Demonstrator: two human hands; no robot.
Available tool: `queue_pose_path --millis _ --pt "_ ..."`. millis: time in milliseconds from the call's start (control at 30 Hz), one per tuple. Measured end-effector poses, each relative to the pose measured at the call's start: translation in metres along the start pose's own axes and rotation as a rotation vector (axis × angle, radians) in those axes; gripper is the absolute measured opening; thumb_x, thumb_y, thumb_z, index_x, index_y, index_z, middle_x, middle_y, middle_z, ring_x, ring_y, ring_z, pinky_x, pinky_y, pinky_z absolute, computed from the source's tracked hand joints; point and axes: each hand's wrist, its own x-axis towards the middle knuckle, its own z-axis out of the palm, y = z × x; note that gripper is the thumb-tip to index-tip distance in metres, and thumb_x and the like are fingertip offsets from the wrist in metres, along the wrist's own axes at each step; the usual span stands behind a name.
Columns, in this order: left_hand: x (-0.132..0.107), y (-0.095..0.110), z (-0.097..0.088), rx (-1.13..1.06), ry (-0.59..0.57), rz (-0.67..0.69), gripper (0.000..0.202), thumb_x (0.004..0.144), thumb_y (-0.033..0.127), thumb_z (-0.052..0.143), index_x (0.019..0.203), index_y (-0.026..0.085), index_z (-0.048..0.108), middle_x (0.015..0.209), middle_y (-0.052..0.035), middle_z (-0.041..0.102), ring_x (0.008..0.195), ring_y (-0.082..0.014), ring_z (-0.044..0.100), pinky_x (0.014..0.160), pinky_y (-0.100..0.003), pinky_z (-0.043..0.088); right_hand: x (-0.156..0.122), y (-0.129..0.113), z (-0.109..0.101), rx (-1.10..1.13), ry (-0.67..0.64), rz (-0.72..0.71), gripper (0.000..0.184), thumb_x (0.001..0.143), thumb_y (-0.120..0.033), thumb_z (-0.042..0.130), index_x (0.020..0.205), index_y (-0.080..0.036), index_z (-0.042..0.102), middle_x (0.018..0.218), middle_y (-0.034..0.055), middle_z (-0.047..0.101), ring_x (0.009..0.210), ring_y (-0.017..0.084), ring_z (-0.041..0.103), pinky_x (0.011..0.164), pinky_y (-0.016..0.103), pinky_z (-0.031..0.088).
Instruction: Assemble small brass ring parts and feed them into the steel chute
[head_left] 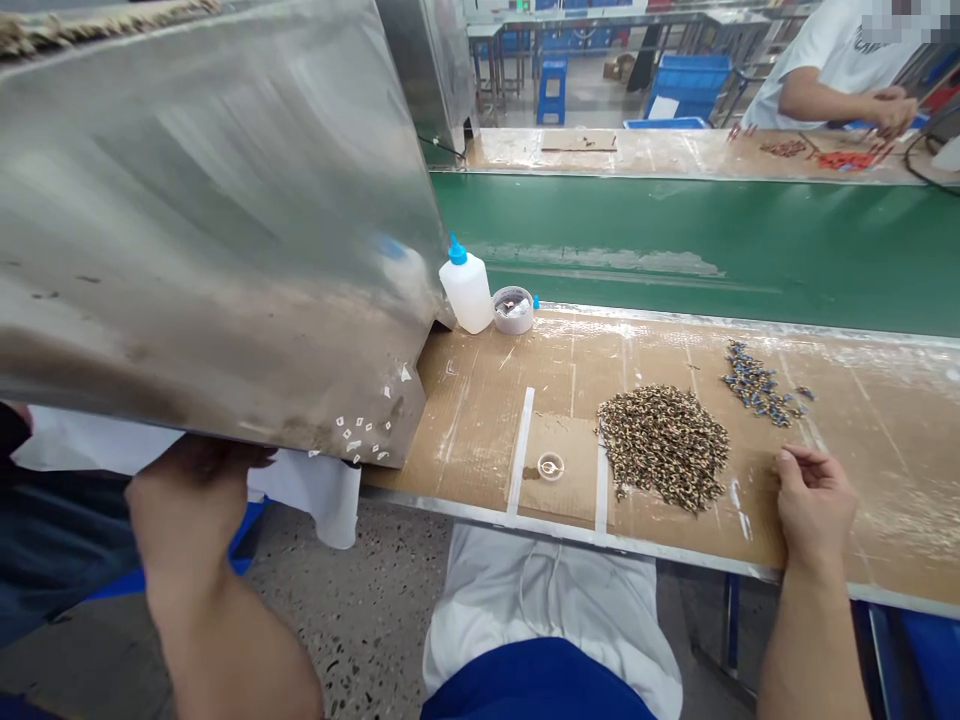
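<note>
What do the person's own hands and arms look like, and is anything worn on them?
The right hand and the left hand wear no visible gloves, though the left fingers are mostly hidden. The left forearm and right forearm show no sleeve, watch or marking. Between them appear a blue garment and white drawstring clothing.

Wearer's kit: plain deep-blue top [540, 685], curved lower edge, smooth cloth. Trousers [476, 600] off-white, greyer in the creases, loose cut, thin pale drawstring [556, 572] hanging at the front. Left forearm [225, 630] and right forearm [810, 640] bare; right hand [816, 505] bare too.
</note>
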Motion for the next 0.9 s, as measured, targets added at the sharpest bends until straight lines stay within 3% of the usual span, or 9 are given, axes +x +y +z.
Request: queue_pose_path --millis 100,133,200,267,367,533,600,700,900 --pt "-0.024 -0.023 -0.019 -0.141 -0.033 -0.232 0.019 0.06 0.035 0.072 0.068 0.019 0.074 0.053 0.002 0.068 0.055 -0.0186 0.066 0.053 -0.027 0.054 0.0 -0.007 0.002 -0.001 0.017 0.03 0.043 0.056 -0.06 0.07 0.073 -0.022 0.058 0.067 0.001 0.06 0.061 0.017 0.054 0.062 0.036 0.047" --pt "-0.034 -0.029 -0.025 -0.172 -0.073 -0.243 0.024 0.057 0.041 0.074 0.067 0.019 0.075 0.055 0.0014 0.069 0.051 -0.0174 0.064 0.05 -0.027 0.053 -0.001 -0.009 0.002 0.0 0.019 0.039 0.042 0.054 -0.058 0.07 0.072 -0.022 0.058 0.067 0.0011 0.06 0.061 0.017 0.054 0.062 0.036 0.046" --pt "-0.055 -0.036 -0.033 -0.209 -0.267 -0.225 0.031 0.054 0.051 0.078 0.064 0.021 0.076 0.052 0.0005 0.068 0.04 -0.0143 0.055 0.04 -0.025 0.047 -0.002 -0.014 0.003 -0.004 0.011 0.054 0.039 0.05 -0.054 0.067 0.071 -0.021 0.059 0.066 0.0011 0.059 0.06 0.016 0.053 0.061 0.035 0.044" --pt "-0.072 -0.035 -0.029 -0.285 -0.561 -0.153 0.033 0.056 0.054 0.082 0.062 0.022 0.077 0.047 0.0006 0.064 0.036 -0.0119 0.049 0.036 -0.023 0.042 -0.002 -0.017 0.003 -0.026 -0.006 0.06 0.037 0.048 -0.051 0.064 0.07 -0.021 0.059 0.063 0.0006 0.058 0.058 0.016 0.052 0.06 0.035 0.043" --pt "-0.088 -0.024 -0.001 -0.462 -0.895 -0.024 0.034 0.064 0.054 0.083 0.063 0.02 0.077 0.047 0.0 0.06 0.04 -0.011 0.051 0.041 -0.021 0.044 -0.003 -0.019 0.003 -0.061 -0.006 0.048 0.035 0.049 -0.049 0.063 0.07 -0.021 0.06 0.062 0.0 0.058 0.056 0.016 0.052 0.059 0.036 0.043" --pt "-0.11 -0.002 0.069 -0.699 -1.153 -0.299 0.047 0.065 0.059 0.082 0.073 0.014 0.067 0.058 -0.003 0.065 0.045 -0.0123 0.058 0.041 -0.021 0.046 -0.004 -0.02 0.003 -0.032 0.019 0.066 0.035 0.05 -0.049 0.066 0.07 -0.021 0.059 0.063 0.0 0.058 0.058 0.016 0.053 0.061 0.036 0.045" --pt "-0.12 0.007 0.092 -0.756 -1.206 -0.347 0.053 0.066 0.064 0.079 0.073 0.015 0.061 0.056 -0.0012 0.063 0.042 -0.0107 0.056 0.04 -0.019 0.044 -0.005 -0.022 0.003 -0.015 0.022 0.075 0.035 0.049 -0.048 0.066 0.07 -0.021 0.059 0.063 0.0008 0.058 0.059 0.016 0.053 0.061 0.036 0.045" --pt "-0.127 0.017 0.114 -0.806 -1.168 -0.339 0.058 0.064 0.07 0.077 0.068 0.016 0.054 0.055 0.0009 0.061 0.04 -0.0082 0.053 0.038 -0.018 0.043 -0.005 -0.025 0.003 0.003 0.026 0.088 0.035 0.048 -0.048 0.064 0.07 -0.021 0.058 0.064 0.001 0.058 0.06 0.016 0.053 0.063 0.036 0.044" --pt "-0.119 0.017 0.127 -0.848 -1.066 -0.352 0.054 0.058 0.059 0.086 0.067 0.015 0.056 0.059 -0.0006 0.066 0.047 -0.0086 0.057 0.044 -0.018 0.046 -0.004 -0.021 0.002 0.015 0.004 0.089 0.037 0.048 -0.05 0.065 0.071 -0.022 0.056 0.065 0.0004 0.057 0.06 0.016 0.052 0.064 0.036 0.043"
